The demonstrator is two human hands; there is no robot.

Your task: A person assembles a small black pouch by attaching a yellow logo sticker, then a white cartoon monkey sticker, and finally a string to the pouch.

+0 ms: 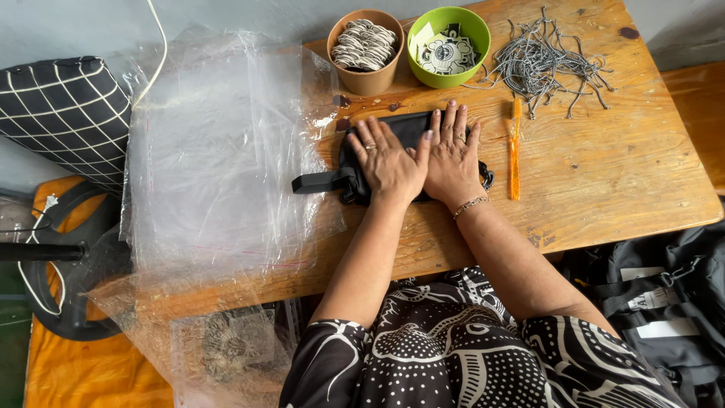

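A small black bag [408, 128] lies folded on the wooden table [604, 181], its black strap [321, 182] sticking out to the left. My left hand [387, 162] lies flat on the bag's left half, fingers spread. My right hand [451, 155] presses flat on the right half, thumb touching the left hand. Both palms are down and neither hand grips anything. Most of the bag is hidden under my hands.
A stack of clear plastic bags [219, 159] covers the table's left side. A brown cup [365, 49] of cords and a green bowl [448, 45] of tags stand behind the bag. Ball chains [540, 60] and an orange tool [514, 151] lie at right. Black bags [664, 295] sit on the floor.
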